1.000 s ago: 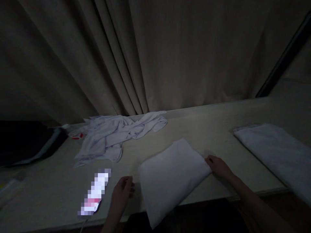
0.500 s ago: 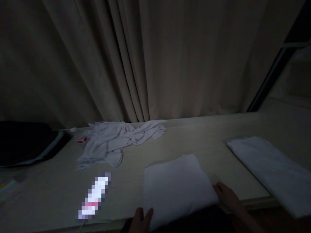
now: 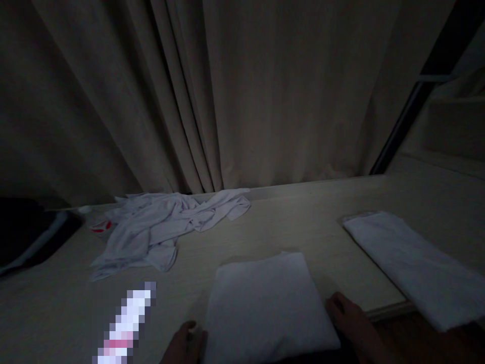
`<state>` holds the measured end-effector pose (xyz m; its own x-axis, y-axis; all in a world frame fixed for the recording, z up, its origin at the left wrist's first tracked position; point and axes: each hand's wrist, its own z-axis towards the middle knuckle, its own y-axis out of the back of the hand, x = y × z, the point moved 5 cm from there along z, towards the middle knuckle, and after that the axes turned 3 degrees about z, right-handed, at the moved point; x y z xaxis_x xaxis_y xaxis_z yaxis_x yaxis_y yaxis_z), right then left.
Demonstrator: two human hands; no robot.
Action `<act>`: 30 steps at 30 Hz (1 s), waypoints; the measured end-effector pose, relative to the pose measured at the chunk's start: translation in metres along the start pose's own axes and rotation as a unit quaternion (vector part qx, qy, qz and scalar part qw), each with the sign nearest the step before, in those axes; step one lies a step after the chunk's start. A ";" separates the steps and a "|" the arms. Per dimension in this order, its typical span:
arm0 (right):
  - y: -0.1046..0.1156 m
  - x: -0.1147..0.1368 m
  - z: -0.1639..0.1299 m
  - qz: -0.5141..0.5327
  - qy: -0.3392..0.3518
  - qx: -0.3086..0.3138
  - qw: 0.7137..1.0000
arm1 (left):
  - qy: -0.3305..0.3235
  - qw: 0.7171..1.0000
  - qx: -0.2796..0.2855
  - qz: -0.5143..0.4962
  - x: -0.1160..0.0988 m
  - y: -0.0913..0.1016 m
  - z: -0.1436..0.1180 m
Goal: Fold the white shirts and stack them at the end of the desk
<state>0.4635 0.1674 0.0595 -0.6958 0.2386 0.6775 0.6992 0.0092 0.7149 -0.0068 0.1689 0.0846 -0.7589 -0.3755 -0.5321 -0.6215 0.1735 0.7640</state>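
Observation:
A folded white cloth (image 3: 265, 303) lies low in the middle, its near edge hanging toward my lap. At its left side, my left hand (image 3: 185, 344) is closed, with fingertips at the cloth's edge; its lower part is cut off by the frame. My right hand (image 3: 346, 318) has curled fingers on the opposite edge of the same cloth, and its fingertips are partly hidden. Dim light makes both grips hard to see in detail. Farther back on the left, a crumpled white garment (image 3: 151, 227) lies loosely spread.
Another folded white cloth (image 3: 413, 263) rests at the right, over the table's front edge. A bright pixelated device (image 3: 125, 323) lies at the left. Dark fabric (image 3: 26, 237) and a red-marked item (image 3: 101, 227) sit farther left. A beige curtain (image 3: 284, 91) hangs behind the pale table (image 3: 288, 217).
The view has shifted, so most things appear farther left. The folded cloth now lies straighter, and my left hand has moved outward along with its left edge.

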 end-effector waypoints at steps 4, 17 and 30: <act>0.016 0.056 0.042 -0.020 0.096 -0.070 0.993 | -0.115 0.988 -0.090 0.056 -0.034 0.019 0.027; -0.050 0.125 0.125 -0.210 0.227 -0.085 0.947 | -0.331 0.907 -0.135 0.221 -0.135 -0.030 0.109; -0.036 0.130 0.112 -0.198 0.320 -0.075 0.924 | -0.352 0.910 -0.084 0.200 -0.143 -0.008 0.094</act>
<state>0.3664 0.3064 0.1020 -0.8803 -0.3771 0.2878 0.3721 -0.1728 0.9119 0.0879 0.3064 0.1203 -0.8915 0.3745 -0.2551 -0.2738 0.0034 0.9618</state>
